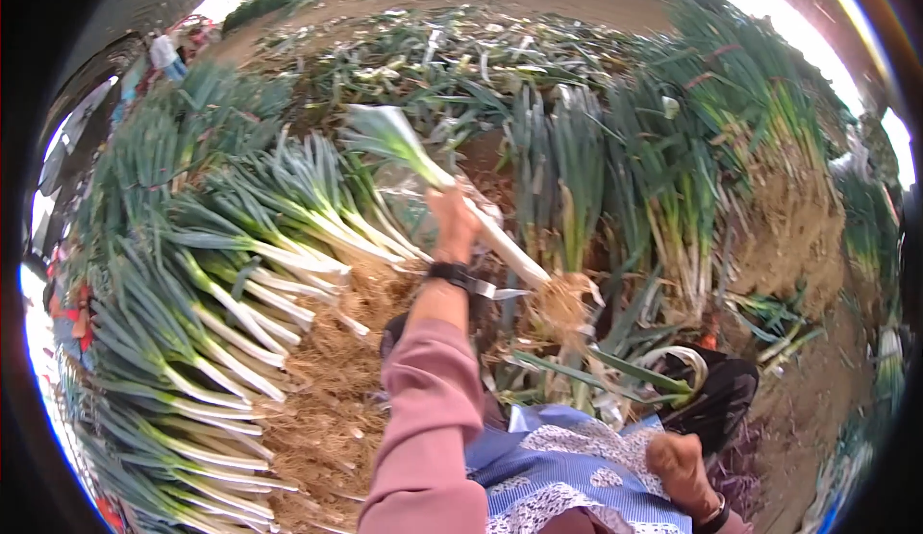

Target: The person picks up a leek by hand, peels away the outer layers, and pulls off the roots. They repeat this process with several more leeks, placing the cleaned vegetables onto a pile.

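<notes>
My left hand (454, 219) is closed round a single leek (508, 253), gripping it by the middle of its shaft. The leek slants from its green top at the upper left to its bushy, pale roots (564, 301) at the lower right. My right hand (678, 467) rests low by my lap, its fingers curled in; whatever they may hold is hidden. Between my knees lie loose green leaves (567, 369) and a curled pale leaf (687, 359). Left of my left arm, rows of leeks (226, 342) lie with their roots toward me.
Upright leek bundles (567, 178) stand ahead, with more bundles (784, 92) at the far right, soil on their roots. A broad heap of leaf trimmings (442, 53) covers the ground beyond. Another person (165, 55) is at the far left. Bare soil (798, 419) lies to the right.
</notes>
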### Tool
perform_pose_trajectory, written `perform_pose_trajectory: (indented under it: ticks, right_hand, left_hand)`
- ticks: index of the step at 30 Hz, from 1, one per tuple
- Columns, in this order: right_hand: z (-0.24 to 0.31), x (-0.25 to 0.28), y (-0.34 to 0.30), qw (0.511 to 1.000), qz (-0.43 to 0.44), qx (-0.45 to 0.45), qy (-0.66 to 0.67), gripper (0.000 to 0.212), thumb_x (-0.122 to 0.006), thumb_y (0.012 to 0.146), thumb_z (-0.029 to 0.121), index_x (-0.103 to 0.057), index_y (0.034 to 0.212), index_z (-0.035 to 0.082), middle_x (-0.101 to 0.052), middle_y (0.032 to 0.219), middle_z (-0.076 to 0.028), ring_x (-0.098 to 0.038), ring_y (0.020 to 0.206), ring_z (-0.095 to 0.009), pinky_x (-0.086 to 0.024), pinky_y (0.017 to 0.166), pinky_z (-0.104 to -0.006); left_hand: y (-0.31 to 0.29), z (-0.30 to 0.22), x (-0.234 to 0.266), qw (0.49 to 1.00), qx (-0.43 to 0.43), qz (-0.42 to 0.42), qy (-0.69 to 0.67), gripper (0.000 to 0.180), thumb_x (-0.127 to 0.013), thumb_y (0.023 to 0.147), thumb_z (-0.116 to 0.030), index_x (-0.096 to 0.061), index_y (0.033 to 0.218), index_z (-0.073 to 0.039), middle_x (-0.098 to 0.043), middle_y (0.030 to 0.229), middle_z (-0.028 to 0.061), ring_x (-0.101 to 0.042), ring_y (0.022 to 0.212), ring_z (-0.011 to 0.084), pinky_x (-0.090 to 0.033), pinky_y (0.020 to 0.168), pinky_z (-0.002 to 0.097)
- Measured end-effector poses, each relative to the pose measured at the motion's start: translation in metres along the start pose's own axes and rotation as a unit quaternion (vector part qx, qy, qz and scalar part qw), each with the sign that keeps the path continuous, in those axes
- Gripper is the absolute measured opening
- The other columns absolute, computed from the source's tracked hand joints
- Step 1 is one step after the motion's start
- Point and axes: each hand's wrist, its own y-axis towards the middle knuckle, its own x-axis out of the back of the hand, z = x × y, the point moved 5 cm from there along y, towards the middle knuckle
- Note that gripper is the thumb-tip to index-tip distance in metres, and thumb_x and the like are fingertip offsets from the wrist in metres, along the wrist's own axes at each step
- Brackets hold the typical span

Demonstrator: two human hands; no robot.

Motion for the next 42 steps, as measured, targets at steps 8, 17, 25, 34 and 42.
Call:
perform_pose_trajectory:
  ticks: [8, 17, 25, 34, 42]
  right_hand:
    - [0.003, 0.01, 0.15, 0.984, -0.145, 0.095, -0.032, 0.039, -0.061, 0.083, 0.032, -0.05, 0.103, 0.001, -0.044, 0.061, -0.004, -0.041, 0.055, -0.013, -0.037, 0.052, -0.0294]
    - [0.007, -0.077, 0.165, 0.953, -0.021, 0.233, -0.192, 0.017, -0.055, 0.083, 0.012, -0.048, 0.069, 0.004, -0.052, 0.062, -0.02, -0.052, 0.059, -0.042, -0.036, 0.05, -0.0483]
    - [-0.111, 0.009, 0.105, 0.888, 0.068, -0.119, -0.438, 0.033, -0.052, 0.091, 0.013, -0.047, 0.122, 0.004, -0.053, 0.114, -0.014, -0.051, 0.101, -0.028, -0.039, 0.087, -0.0419]
    - [-0.219, 0.019, 0.145, 0.861, 0.06, 0.123, -0.489, 0.024, -0.055, 0.087, 0.009, -0.044, 0.108, 0.004, -0.049, 0.097, -0.014, -0.047, 0.094, -0.032, -0.034, 0.081, -0.042]
    - [-0.168, 0.015, 0.152, 0.861, -0.039, 0.131, -0.49, 0.032, -0.066, 0.077, 0.028, -0.052, 0.089, 0.001, -0.057, 0.081, -0.02, -0.056, 0.082, -0.038, -0.043, 0.071, -0.045]
  left_hand:
    - [-0.039, -0.073, -0.025, 0.993, -0.098, -0.039, 0.052, 0.034, -0.064, 0.082, -0.008, -0.038, 0.104, -0.008, -0.046, 0.062, 0.0053, -0.045, 0.04, 0.0178, -0.04, 0.031, 0.0331]
    - [-0.057, -0.113, 0.009, 0.981, -0.132, -0.143, 0.01, 0.03, -0.054, 0.082, 0.0, -0.041, 0.109, -0.007, -0.046, 0.063, 0.0042, -0.043, 0.041, 0.0146, -0.038, 0.031, 0.0308]
    - [-0.103, -0.324, 0.142, 0.924, -0.223, -0.307, 0.044, 0.051, -0.054, 0.083, 0.001, -0.032, 0.128, -0.007, -0.055, 0.085, 0.0138, -0.046, 0.045, 0.0187, -0.043, 0.033, 0.0274]
    - [-0.3, -0.522, 0.427, 0.603, -0.234, -0.58, 0.496, 0.066, -0.067, 0.074, -0.028, -0.037, 0.129, -0.007, -0.058, 0.107, 0.0198, -0.06, 0.09, 0.0306, -0.047, 0.075, 0.0437]
    - [-0.248, -0.426, 0.439, 0.644, -0.287, -0.564, 0.431, 0.04, -0.054, 0.069, -0.005, -0.051, 0.108, 0.005, -0.059, 0.076, 0.017, -0.056, 0.065, 0.0259, -0.045, 0.057, 0.0333]
